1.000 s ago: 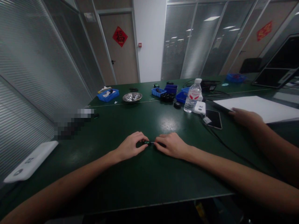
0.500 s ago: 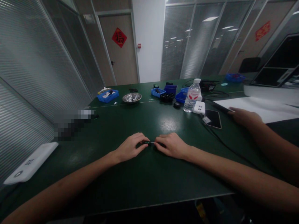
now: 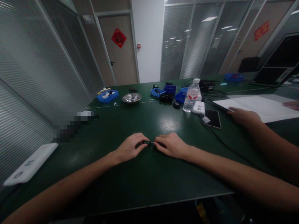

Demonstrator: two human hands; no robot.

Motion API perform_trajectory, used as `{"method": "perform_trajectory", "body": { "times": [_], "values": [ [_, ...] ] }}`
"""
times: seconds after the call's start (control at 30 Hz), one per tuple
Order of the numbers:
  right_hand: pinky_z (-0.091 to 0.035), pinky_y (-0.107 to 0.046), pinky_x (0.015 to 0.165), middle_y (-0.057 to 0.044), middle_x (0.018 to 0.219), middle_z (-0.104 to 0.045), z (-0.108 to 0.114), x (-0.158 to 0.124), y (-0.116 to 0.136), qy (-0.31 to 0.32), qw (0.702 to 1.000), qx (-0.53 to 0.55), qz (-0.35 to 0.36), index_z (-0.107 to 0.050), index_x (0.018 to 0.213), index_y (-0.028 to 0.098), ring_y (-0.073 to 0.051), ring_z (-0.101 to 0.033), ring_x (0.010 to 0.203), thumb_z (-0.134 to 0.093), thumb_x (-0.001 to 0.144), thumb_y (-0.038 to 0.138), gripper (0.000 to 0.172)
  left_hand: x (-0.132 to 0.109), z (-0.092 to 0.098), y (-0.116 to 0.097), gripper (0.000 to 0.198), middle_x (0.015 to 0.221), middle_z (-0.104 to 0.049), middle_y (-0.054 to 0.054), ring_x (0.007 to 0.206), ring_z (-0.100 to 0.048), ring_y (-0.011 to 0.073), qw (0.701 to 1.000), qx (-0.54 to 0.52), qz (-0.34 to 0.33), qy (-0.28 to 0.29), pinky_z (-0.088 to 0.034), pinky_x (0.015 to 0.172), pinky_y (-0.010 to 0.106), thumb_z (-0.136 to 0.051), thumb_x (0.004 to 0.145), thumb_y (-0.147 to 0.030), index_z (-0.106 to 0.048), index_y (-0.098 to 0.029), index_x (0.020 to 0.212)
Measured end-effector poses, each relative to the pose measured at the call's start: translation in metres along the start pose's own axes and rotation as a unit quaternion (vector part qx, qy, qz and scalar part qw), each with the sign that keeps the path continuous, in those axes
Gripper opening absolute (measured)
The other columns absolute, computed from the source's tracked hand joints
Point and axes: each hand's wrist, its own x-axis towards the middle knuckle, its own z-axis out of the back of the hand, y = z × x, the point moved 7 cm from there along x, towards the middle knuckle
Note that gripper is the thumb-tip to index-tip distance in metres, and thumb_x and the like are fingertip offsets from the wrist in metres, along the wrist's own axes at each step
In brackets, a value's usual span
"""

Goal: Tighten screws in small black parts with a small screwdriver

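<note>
Just above the green table (image 3: 112,186), my left hand (image 3: 130,146) pinches a small dark piece with green on it (image 3: 147,142) between thumb and fingers. My right hand (image 3: 171,145) faces it from the right, closed. From its fingertips a thin pale rod or wire (image 3: 152,142) reaches to the dark piece. Both forearms rest along the table. Most of the small piece is covered by my left fingers, so its kind cannot be made out.
A water bottle (image 3: 192,96), a white device (image 3: 198,107) and a phone (image 3: 213,119) stand to the right. Beyond lie a metal bowl (image 3: 131,98) and blue trays (image 3: 107,97). A co-worker's hand (image 3: 245,116) lies by white paper (image 3: 259,104).
My hands keep the same hold. At the right, the co-worker's paper has been turned down flatter, and a second hand shows at its far edge.
</note>
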Motion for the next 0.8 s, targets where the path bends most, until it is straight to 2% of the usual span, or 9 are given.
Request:
{"method": "perform_trajectory", "body": {
  "times": [0.3,0.5,0.67,0.8],
  "values": [
    [-0.028,-0.026,0.059,-0.002,0.083,-0.064,-0.001,-0.001,-0.001,0.002,1.0,0.006,0.0,-0.063,0.101,0.019,-0.011,-0.051,0.063,-0.04,0.105,0.038,0.031,0.0,0.003,-0.003,0.023,0.114,-0.066,0.007,0.105,-0.06,0.0211,1.0,-0.009,0.009,0.001,-0.05,0.093,0.038,-0.055,0.1,-0.025,-0.064,-0.021,0.121],
    [-0.026,-0.026,0.057,-0.001,0.083,-0.063,0.001,0.0,0.001,-0.001,1.0,-0.002,0.002,-0.062,0.101,0.019,-0.01,-0.049,0.062,-0.039,0.105,0.038,0.03,0.0,0.001,-0.001,0.024,0.111,-0.066,0.006,0.095,-0.061,0.0189,1.0,0.0,0.013,0.011,-0.05,0.087,0.035,-0.058,0.099,-0.028,-0.065,-0.021,0.121],
    [-0.026,-0.026,0.056,-0.002,0.082,-0.062,0.001,-0.002,0.004,-0.006,1.0,-0.014,0.019,-0.061,0.099,0.018,-0.01,-0.048,0.06,-0.039,0.105,0.036,0.029,-0.001,0.0,0.0,0.025,0.113,-0.066,0.007,0.096,-0.062,0.0172,0.998,-0.054,-0.005,0.021,-0.053,0.083,0.03,-0.058,0.099,-0.026,-0.066,-0.02,0.123],
    [-0.025,-0.027,0.055,-0.002,0.08,-0.062,0.002,-0.004,0.011,-0.012,0.998,-0.044,0.036,-0.061,0.097,0.018,-0.01,-0.047,0.058,-0.04,0.105,0.034,0.029,-0.002,0.001,-0.001,0.027,0.109,-0.067,0.008,0.095,-0.064,0.0172,0.997,-0.072,-0.035,-0.003,-0.053,0.083,0.031,-0.059,0.099,-0.026,-0.069,-0.02,0.123]
  ]
}}
